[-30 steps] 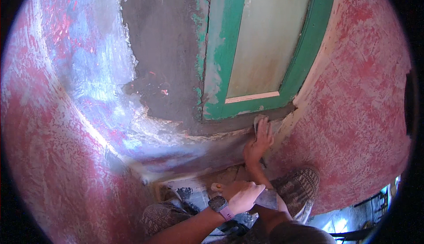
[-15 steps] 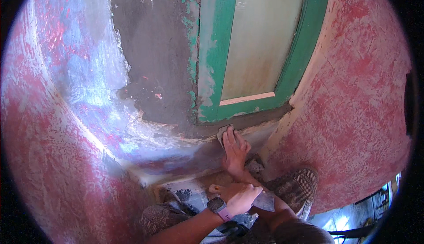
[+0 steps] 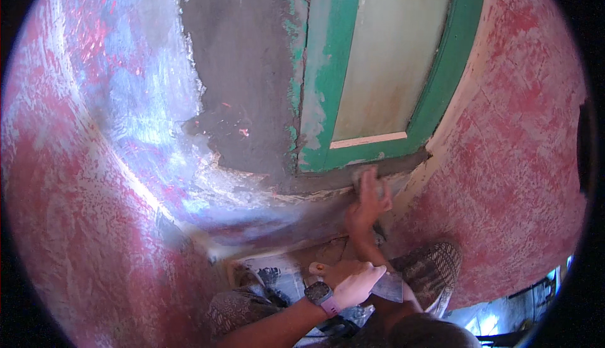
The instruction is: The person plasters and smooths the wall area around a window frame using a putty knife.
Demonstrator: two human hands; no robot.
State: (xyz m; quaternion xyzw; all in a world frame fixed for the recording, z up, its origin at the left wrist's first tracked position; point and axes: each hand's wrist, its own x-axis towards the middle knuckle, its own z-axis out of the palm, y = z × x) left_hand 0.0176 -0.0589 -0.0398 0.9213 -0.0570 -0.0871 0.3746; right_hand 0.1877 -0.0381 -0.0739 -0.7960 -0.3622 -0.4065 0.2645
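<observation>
My left hand (image 3: 350, 282), with a dark watch on its wrist, is closed on a scraper (image 3: 391, 288) with a wide metal blade and a pale handle. My right hand (image 3: 368, 203), blurred by motion, grips a greyish pad (image 3: 358, 179) against the strip of grey plaster (image 3: 321, 181) just below the green frame (image 3: 346, 156) with its pale panel. My right forearm runs up behind the left hand and blade.
Mottled pink walls (image 3: 510, 159) curve at both sides. Rough grey plaster (image 3: 239, 71) and whitish patches lie left of the frame. My patterned knees (image 3: 435, 272) are at the bottom, over a paint-spattered sheet (image 3: 265, 272). Cluttered dark gear (image 3: 529, 307) shows at lower right.
My right hand with the pad moved left along the plaster strip, then back right to below the frame. My left hand stays closed on the scraper. The view has shifted slightly.
</observation>
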